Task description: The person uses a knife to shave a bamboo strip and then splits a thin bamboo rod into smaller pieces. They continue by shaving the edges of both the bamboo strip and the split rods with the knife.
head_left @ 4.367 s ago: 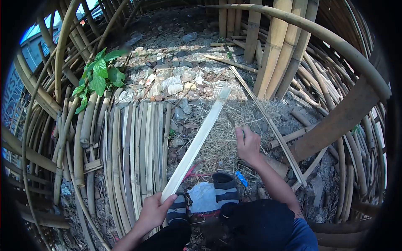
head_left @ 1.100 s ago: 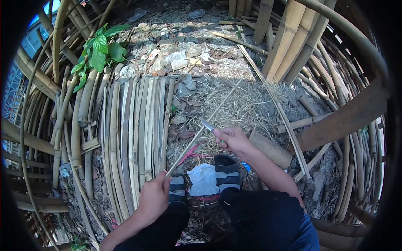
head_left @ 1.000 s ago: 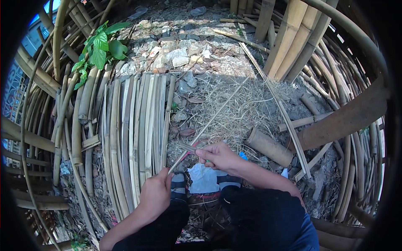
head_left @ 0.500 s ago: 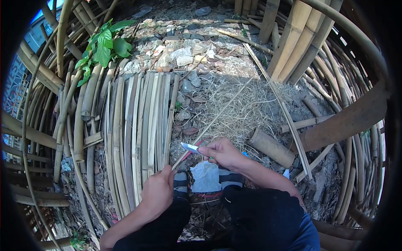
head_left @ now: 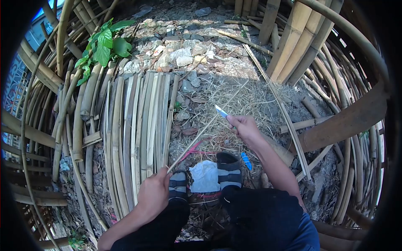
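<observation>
My left hand [head_left: 154, 189] is closed round the near end of a thin bamboo strip [head_left: 193, 141], which slants up and away to the right. In my right hand [head_left: 245, 129] is a knife [head_left: 221, 111], its pale blade pointing up and left, close beside the strip's middle stretch. The fingers are wrapped round its handle, which is mostly hidden. Under the strip's far part lies a heap of pale shavings [head_left: 234, 98]. Between my sandalled feet [head_left: 229, 172] rests a whitish cloth-like piece [head_left: 204, 176].
A row of split bamboo slats [head_left: 140, 125] lies on the left. To the right are a short bamboo tube [head_left: 277, 151], a long split piece [head_left: 281, 104] and thick bamboo poles [head_left: 293, 37]. A blue object [head_left: 246, 161] lies by my right foot. Stones [head_left: 184, 58] cover the ground ahead.
My right hand with the knife has moved up and to the right, away from my left hand along the strip. The left hand has shifted slightly down and left. The blue object now shows fully.
</observation>
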Demonstrator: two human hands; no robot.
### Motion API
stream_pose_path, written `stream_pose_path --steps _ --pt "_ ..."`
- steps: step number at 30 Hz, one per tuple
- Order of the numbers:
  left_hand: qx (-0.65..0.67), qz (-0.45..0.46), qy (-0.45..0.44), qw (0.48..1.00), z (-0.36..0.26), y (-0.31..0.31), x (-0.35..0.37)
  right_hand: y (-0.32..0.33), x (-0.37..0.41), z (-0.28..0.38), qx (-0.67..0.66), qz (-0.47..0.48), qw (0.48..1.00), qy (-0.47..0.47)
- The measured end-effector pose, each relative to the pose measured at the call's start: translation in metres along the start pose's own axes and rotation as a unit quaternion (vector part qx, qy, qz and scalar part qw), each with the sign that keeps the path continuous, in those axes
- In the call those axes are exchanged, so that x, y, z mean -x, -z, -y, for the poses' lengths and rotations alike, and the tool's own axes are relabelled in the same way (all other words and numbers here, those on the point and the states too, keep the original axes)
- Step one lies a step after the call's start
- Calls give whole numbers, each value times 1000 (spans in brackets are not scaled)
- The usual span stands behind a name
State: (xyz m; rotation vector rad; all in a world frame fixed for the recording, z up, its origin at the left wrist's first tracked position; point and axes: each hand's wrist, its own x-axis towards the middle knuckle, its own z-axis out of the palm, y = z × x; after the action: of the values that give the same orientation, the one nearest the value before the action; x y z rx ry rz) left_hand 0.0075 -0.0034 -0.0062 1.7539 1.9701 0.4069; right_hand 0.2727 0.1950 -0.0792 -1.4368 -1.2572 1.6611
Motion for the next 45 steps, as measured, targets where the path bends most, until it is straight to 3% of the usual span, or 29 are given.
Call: stream_pose_path --steps 5,10,17,20,22,29,37,42,44,45 --pt "7 11 22 1000 -1 -1 -1 4 -4 -5 -20 -10 1000 -22" --pt "-8 13 12 1000 -7 -3 -3 -37 33 -11 -29 134 990 -40" --pt "-10 13 18 1000 -3 -1 1 24 -12 -1 -62 39 997 -37" --pt "-16 19 25 999 -6 1 0 40 -22 2 4 34 999 -27" --pt "-14 23 23 999 -6 1 4 65 -34 7 -46 -29 998 -37" --pt "-24 41 31 998 -8 1 0 63 -23 9 -49 -77 995 -51" --pt "-6 42 39 998 -10 2 -1 -10 21 -3 -30 128 989 -74" --pt "5 22 22 1000 -4 1 1 -5 18 -5 1 229 971 -66" --pt "-10 59 44 997 -5 4 2 14 12 12 41 135 987 -82" --pt "-11 62 45 997 -6 5 4 63 -31 3 -40 -35 997 -50"
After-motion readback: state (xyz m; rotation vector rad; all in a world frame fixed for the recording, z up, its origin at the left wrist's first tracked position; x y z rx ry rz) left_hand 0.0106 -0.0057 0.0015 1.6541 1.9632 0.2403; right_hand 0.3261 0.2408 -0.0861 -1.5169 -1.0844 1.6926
